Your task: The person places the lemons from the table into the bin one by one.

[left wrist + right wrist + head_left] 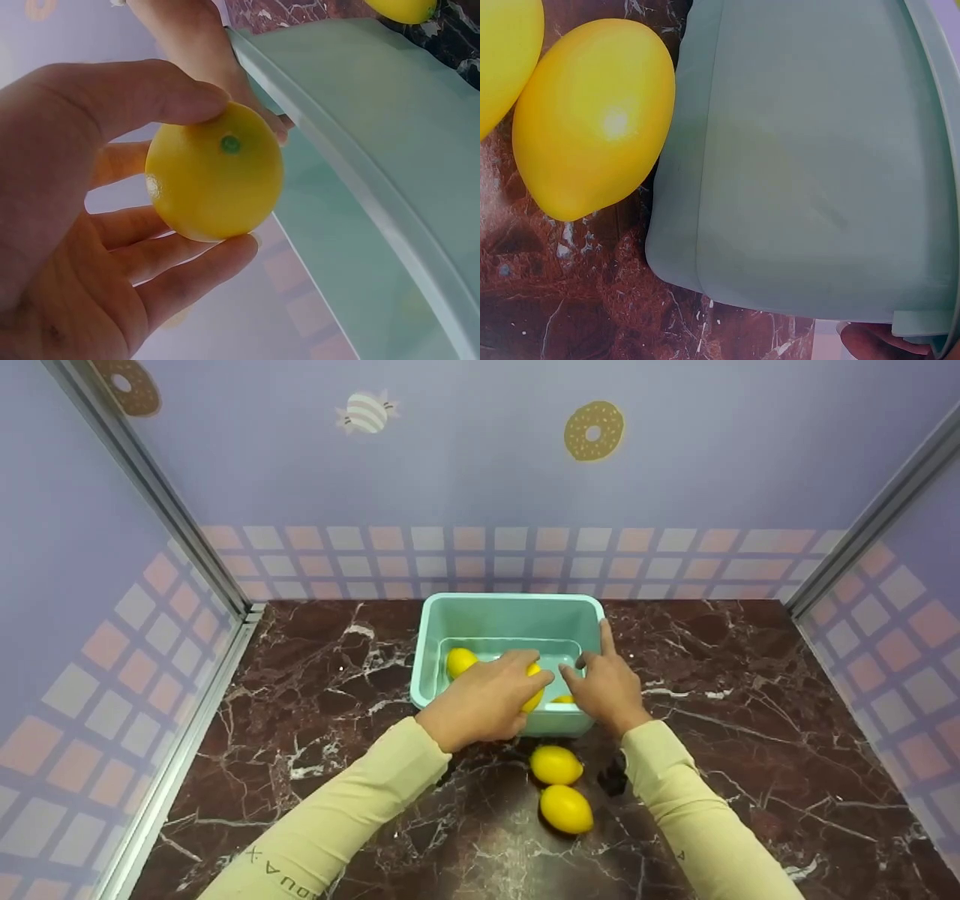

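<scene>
A light green plastic bin (517, 598) stands on the dark marbled table. Over its near side, my left hand (484, 697) holds a yellow lemon (214, 180) between thumb and fingers. My right hand (611, 690) grips the bin's right rim near the front corner; in the right wrist view a finger (877, 341) shows beneath the rim. Inside the bin lie one lemon (460, 661) at the left and another (564, 700), mostly hidden, behind the front wall. On the table in front are two more, a nearer lemon (566, 810) and a farther lemon (556, 765), close together.
A purple back wall (480, 472) with a tiled pattern rises just behind the bin. Side panels with metal frame strips (180, 765) bound the table (337, 825) at left and right.
</scene>
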Demonstrator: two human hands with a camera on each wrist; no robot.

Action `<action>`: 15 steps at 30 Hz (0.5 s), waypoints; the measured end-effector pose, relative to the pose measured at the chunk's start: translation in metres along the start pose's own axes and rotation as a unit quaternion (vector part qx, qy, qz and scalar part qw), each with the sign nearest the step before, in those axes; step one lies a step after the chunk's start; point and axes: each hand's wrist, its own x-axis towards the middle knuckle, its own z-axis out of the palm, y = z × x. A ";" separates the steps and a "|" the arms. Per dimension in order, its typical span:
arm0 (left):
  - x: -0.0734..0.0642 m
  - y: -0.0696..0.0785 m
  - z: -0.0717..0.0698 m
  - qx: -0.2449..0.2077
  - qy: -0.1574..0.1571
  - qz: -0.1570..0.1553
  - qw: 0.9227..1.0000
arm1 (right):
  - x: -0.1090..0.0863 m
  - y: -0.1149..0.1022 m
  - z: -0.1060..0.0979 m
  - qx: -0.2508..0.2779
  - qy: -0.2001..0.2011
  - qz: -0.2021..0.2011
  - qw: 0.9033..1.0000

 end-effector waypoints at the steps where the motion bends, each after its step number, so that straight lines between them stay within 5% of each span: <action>1: 0.000 0.000 0.000 -0.001 -0.001 -0.001 1.000 | 0.000 0.000 0.000 0.001 -0.001 -0.002 1.000; 15: 0.008 -0.005 -0.004 -0.020 -0.030 -0.022 0.999 | 0.000 -0.001 0.000 -0.001 0.001 -0.006 1.000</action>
